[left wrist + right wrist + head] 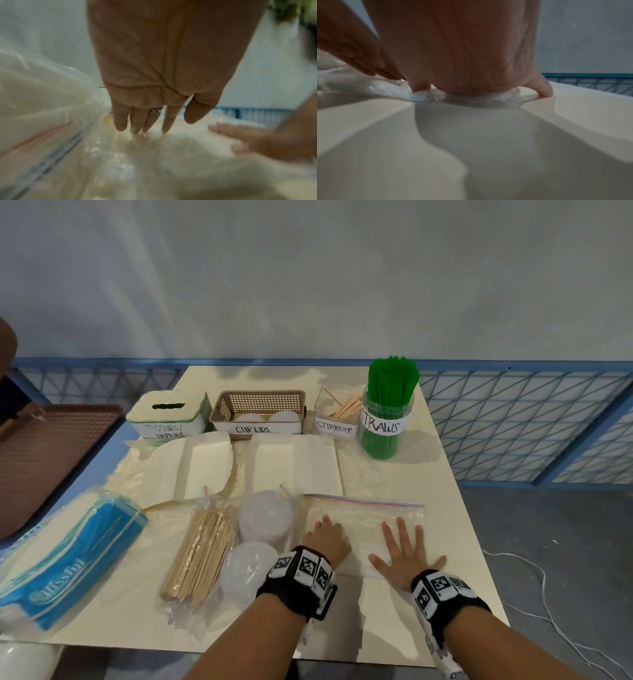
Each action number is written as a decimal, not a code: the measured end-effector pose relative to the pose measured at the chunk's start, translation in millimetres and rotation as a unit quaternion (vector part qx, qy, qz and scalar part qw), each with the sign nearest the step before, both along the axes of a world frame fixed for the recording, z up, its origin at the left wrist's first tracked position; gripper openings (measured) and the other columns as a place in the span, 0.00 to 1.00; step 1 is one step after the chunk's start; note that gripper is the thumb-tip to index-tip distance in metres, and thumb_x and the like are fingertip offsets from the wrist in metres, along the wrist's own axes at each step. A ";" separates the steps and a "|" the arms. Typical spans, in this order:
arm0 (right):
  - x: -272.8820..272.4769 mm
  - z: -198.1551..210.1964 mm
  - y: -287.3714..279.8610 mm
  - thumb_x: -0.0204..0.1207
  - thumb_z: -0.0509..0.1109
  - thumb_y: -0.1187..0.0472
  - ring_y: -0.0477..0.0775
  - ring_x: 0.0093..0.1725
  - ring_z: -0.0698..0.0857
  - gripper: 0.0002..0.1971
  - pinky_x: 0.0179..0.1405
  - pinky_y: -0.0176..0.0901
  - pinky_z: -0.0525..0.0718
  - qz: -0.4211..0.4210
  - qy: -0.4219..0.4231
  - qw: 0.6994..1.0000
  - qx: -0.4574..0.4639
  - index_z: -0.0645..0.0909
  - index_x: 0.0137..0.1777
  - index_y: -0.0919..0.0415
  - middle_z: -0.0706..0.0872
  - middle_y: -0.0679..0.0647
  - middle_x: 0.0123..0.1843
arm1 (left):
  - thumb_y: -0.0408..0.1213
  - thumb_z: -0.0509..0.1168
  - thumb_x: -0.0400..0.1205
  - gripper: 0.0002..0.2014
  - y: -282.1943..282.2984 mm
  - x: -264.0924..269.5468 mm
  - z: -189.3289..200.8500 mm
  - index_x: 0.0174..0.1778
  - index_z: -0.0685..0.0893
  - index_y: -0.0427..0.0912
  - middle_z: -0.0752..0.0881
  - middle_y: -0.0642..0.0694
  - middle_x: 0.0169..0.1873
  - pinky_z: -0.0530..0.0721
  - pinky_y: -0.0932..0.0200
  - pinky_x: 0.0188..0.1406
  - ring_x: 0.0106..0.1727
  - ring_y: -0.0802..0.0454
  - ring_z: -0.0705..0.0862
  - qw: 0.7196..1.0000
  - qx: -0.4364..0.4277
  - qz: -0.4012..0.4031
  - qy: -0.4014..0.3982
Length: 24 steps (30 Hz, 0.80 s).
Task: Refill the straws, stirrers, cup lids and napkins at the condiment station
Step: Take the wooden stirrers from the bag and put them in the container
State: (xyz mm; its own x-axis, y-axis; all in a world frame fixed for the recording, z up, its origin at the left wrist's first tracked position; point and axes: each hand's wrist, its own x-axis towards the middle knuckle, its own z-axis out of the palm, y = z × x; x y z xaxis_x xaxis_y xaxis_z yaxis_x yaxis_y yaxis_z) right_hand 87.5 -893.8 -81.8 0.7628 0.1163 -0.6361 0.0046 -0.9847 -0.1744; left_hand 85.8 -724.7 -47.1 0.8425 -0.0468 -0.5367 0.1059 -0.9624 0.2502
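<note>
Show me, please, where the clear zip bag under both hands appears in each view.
Head: zip bag lower centre-right, under both hands.
Left wrist: bag fills the blurred lower half.
Right wrist: crumpled bag edge under the palm.
Shared landmark: blue lattice railing.

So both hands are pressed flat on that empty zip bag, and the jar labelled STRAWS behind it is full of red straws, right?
Not quite: the straws in the jar are green, as the head view shows. The rest holds: the left hand and right hand lie flat on the zip bag.
</note>
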 end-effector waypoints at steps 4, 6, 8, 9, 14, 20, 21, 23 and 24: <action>1.9 20.4 19.3 0.80 0.49 0.37 0.63 0.83 0.37 0.38 0.77 0.73 0.46 -0.001 -0.047 0.998 -0.037 0.36 0.82 0.49 0.32 0.55 0.84 | 0.35 0.56 0.84 0.20 22.5 -17.9 43.3 0.72 0.72 0.38 0.79 0.39 0.67 0.74 0.56 0.64 0.65 0.44 0.79 0.967 -0.172 0.129 -0.139; 2.2 40.5 41.3 0.81 0.54 0.42 0.60 0.83 0.51 0.34 0.78 0.65 0.52 0.001 -0.133 0.991 0.026 0.48 0.82 0.54 0.47 0.59 0.84 | 0.33 0.59 0.82 0.16 48.4 -28.3 65.7 0.66 0.77 0.37 0.82 0.41 0.61 0.76 0.60 0.56 0.56 0.48 0.81 0.921 -0.210 0.207 -0.256; -1.7 64.5 69.8 0.81 0.61 0.51 0.57 0.75 0.68 0.27 0.72 0.51 0.66 -0.004 -0.184 0.961 0.206 0.60 0.78 0.58 0.63 0.59 0.79 | 0.32 0.61 0.81 0.14 82.9 -37.3 78.6 0.63 0.78 0.36 0.82 0.41 0.57 0.74 0.61 0.49 0.50 0.49 0.80 0.873 -0.207 0.280 -0.343; -4.8 77.6 86.1 0.81 0.63 0.56 0.56 0.69 0.75 0.24 0.65 0.43 0.72 -0.001 -0.186 0.938 0.293 0.65 0.76 0.59 0.69 0.59 0.75 | 0.31 0.62 0.80 0.15 102.8 -40.5 80.6 0.63 0.78 0.35 0.81 0.39 0.56 0.73 0.60 0.49 0.51 0.47 0.80 0.858 -0.191 0.308 -0.365; -30.9 117.3 176.0 0.81 0.63 0.57 0.51 0.57 0.82 0.22 0.55 0.35 0.74 0.059 -0.088 0.910 0.402 0.68 0.74 0.60 0.77 0.56 0.68 | 0.40 0.67 0.78 0.28 185.9 -57.2 52.9 0.72 0.67 0.33 0.74 0.33 0.68 0.74 0.46 0.68 0.69 0.35 0.74 0.891 -0.073 0.408 -0.188; -47.3 102.1 259.0 0.81 0.60 0.61 0.62 0.69 0.76 0.24 0.64 0.44 0.74 0.075 0.024 0.947 0.313 0.65 0.75 0.67 0.77 0.62 0.70 | 0.43 0.69 0.77 0.24 211.6 -81.4 25.4 0.64 0.74 0.33 0.82 0.36 0.61 0.78 0.55 0.57 0.62 0.41 0.81 0.938 -0.059 0.338 -0.049; -46.1 92.4 268.9 0.80 0.61 0.60 0.62 0.68 0.77 0.24 0.63 0.45 0.75 0.071 0.030 0.952 0.296 0.65 0.74 0.67 0.78 0.63 0.69 | 0.42 0.68 0.77 0.21 213.6 -82.3 23.6 0.62 0.77 0.33 0.83 0.36 0.59 0.77 0.56 0.55 0.62 0.41 0.82 0.942 -0.069 0.324 -0.050; -40.2 66.3 286.4 0.75 0.63 0.54 0.61 0.63 0.81 0.26 0.62 0.48 0.80 0.063 0.030 0.957 0.282 0.68 0.71 0.65 0.82 0.60 0.64 | 0.39 0.70 0.76 0.17 220.5 -82.9 18.8 0.56 0.82 0.33 0.86 0.36 0.55 0.76 0.59 0.47 0.57 0.42 0.84 0.942 -0.109 0.312 -0.051; -31.7 41.4 294.2 0.70 0.64 0.48 0.60 0.59 0.83 0.27 0.61 0.51 0.82 0.053 0.022 0.957 0.286 0.72 0.67 0.62 0.84 0.58 0.60 | 0.39 0.70 0.75 0.15 223.9 -82.9 17.4 0.53 0.84 0.33 0.87 0.36 0.52 0.75 0.61 0.44 0.53 0.43 0.85 0.941 -0.133 0.307 -0.051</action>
